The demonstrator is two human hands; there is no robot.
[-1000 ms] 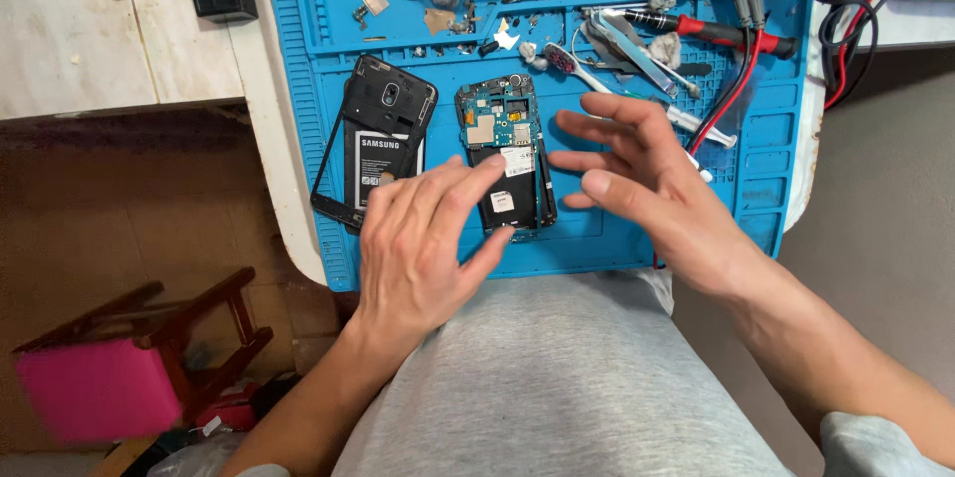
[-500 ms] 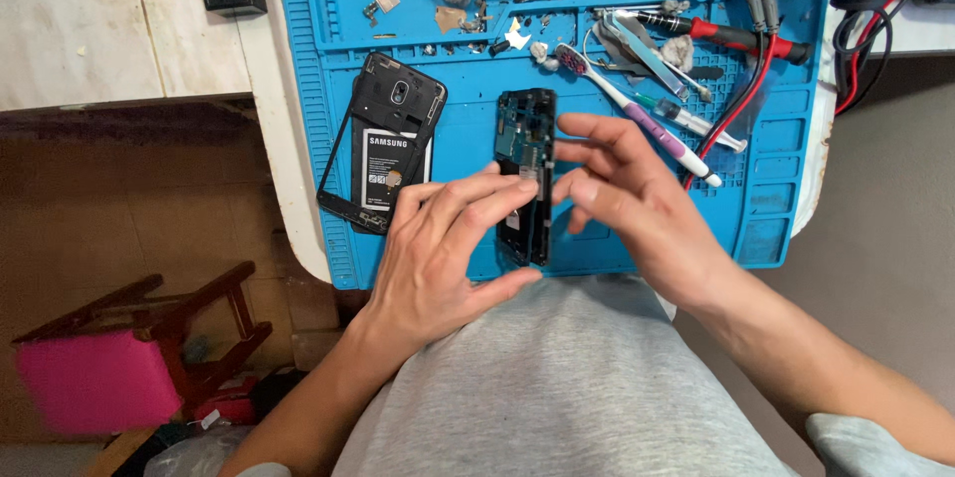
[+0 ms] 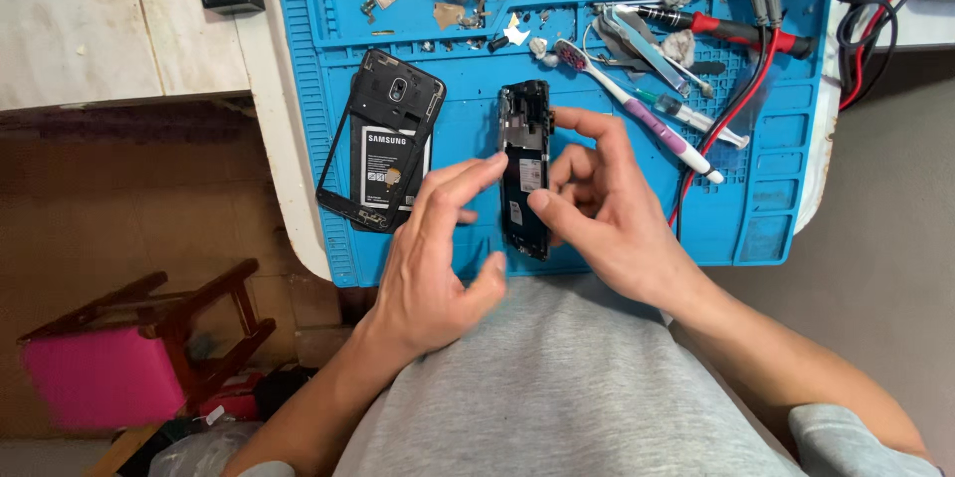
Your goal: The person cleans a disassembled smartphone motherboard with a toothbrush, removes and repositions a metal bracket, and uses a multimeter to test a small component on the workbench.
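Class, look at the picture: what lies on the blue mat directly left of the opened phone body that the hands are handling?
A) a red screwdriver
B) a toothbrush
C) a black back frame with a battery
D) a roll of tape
C: the black back frame with a battery lies flat on the blue mat, left of the phone body between the left hand and right hand.

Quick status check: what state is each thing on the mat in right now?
Phone body: opened, tilted on edge, held between both hands.
Back frame: detached, lying flat on the blue mat.
Left hand: fingertips on phone body.
Right hand: gripping phone body.
Toothbrush: lying loose, untouched.
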